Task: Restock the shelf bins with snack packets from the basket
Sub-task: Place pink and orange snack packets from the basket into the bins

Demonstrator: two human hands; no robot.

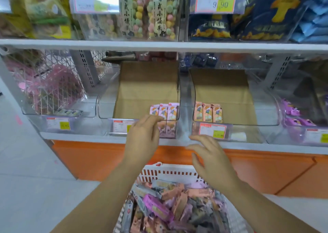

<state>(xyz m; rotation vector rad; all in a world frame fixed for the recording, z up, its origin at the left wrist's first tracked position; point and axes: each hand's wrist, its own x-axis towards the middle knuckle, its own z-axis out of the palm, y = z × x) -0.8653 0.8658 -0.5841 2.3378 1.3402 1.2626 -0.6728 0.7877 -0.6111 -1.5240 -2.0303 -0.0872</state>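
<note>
A white basket point(170, 173) at the bottom centre holds several mixed snack packets point(159, 208) in pink, orange and grey. Above it are two clear shelf bins lined with cardboard. The left bin point(104, 108) has three pink packets point(164, 111) standing at its front right. The right bin point(266, 115) has three orange packets point(208, 113) at its front left. My left hand point(142, 140) hovers at the left bin's front, fingers relaxed and empty. My right hand point(211, 156) is spread in front of the shelf edge below the right bin, holding nothing.
A further clear bin point(58, 112) on the left holds a few small packets, and one on the far right holds purple packets point(292, 112). The upper shelf point(159, 43) carries bagged snacks. An orange base panel point(88, 158) runs under the shelf. Grey floor lies to the left.
</note>
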